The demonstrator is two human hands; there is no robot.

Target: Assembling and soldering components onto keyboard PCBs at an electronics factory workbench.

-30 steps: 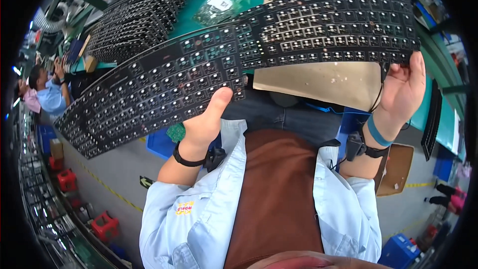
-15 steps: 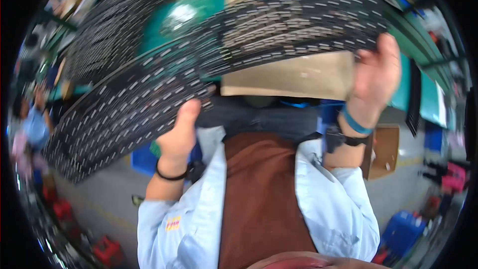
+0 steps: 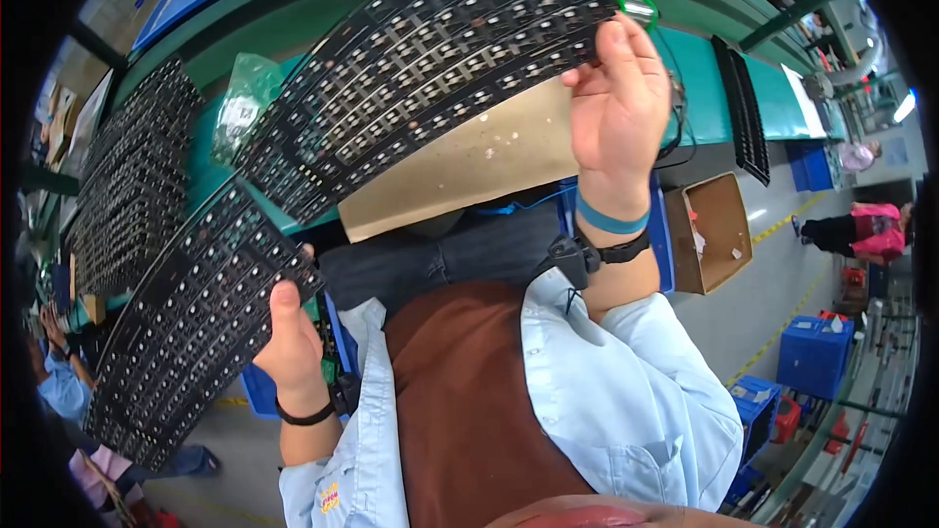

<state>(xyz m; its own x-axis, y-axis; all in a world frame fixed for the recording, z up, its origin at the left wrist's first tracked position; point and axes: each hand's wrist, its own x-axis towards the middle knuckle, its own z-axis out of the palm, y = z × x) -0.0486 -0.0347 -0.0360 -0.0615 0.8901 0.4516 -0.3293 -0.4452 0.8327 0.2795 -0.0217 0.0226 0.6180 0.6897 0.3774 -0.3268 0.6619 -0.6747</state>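
In my left hand [image 3: 290, 342] is a black keyboard board [image 3: 191, 323], gripped at its right end with the thumb on top. It slants down to the left. My right hand [image 3: 621, 103] grips the right end of a second black keyboard board [image 3: 440, 59], whose fingers are partly behind it. This board rises to the right above the green bench. Rows of small pale parts cover both boards. Their inner ends lie close together near the middle left. Beneath the right-hand board lies a brown cardboard sheet [image 3: 469, 161].
A tall stack of similar boards [image 3: 137, 176] stands at the left, beside a clear plastic bag [image 3: 246, 108]. A green-rimmed spool [image 3: 638, 8] sits behind my right hand. Farther right are a long black strip [image 3: 743, 112], an open cardboard box [image 3: 712, 235] and blue crates [image 3: 817, 357]. Other people stand farther off.
My view has turned. The two boards, overlapping and blurred before, now show a narrow gap between their inner ends. The left-hand board is lower; the right-hand one tilts more steeply. Both hands keep hold.
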